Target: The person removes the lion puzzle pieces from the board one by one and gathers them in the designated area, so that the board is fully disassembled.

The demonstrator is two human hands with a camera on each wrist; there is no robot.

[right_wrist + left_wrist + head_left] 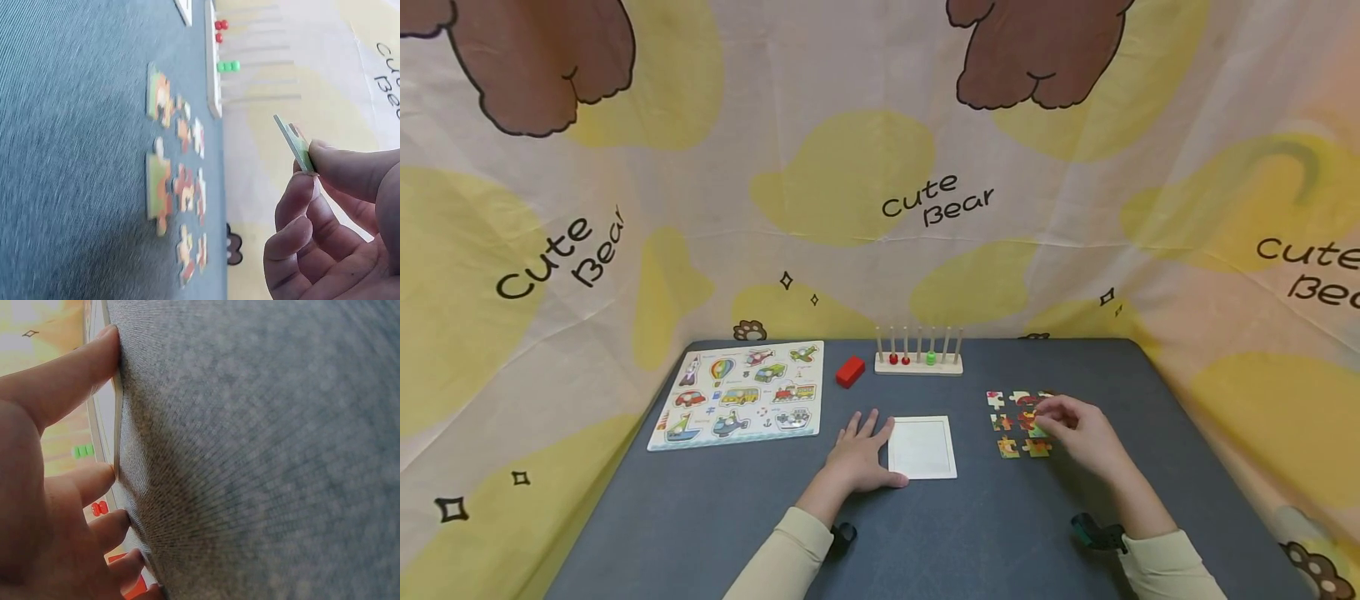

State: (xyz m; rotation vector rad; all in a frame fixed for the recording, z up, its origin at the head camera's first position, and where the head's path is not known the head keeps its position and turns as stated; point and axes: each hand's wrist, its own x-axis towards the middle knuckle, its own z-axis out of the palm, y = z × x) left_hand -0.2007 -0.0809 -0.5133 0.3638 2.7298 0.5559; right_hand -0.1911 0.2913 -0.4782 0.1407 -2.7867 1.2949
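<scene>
My left hand point(856, 458) rests with spread fingers at the left side of a square white puzzle tray point(922, 447). Its thumb and index finger touch the tray's edge, as the left wrist view also shows. To the right, my right hand point(1082, 429) pinches a puzzle piece point(295, 147) between thumb and fingers, lifted above the table. In the right wrist view this piece is seen nearly edge-on, with a green part. Below and beside that hand lie several loose puzzle pieces point(1008, 447) in rough rows, some partly hidden behind the hand in the head view.
A picture board with vehicles point(741, 396) lies at the left. Behind the tray stand a red block point(850, 372) and a wooden peg rack point(917, 367) with red and green beads. A printed cloth point(850, 183) hangs behind the grey table point(985, 533).
</scene>
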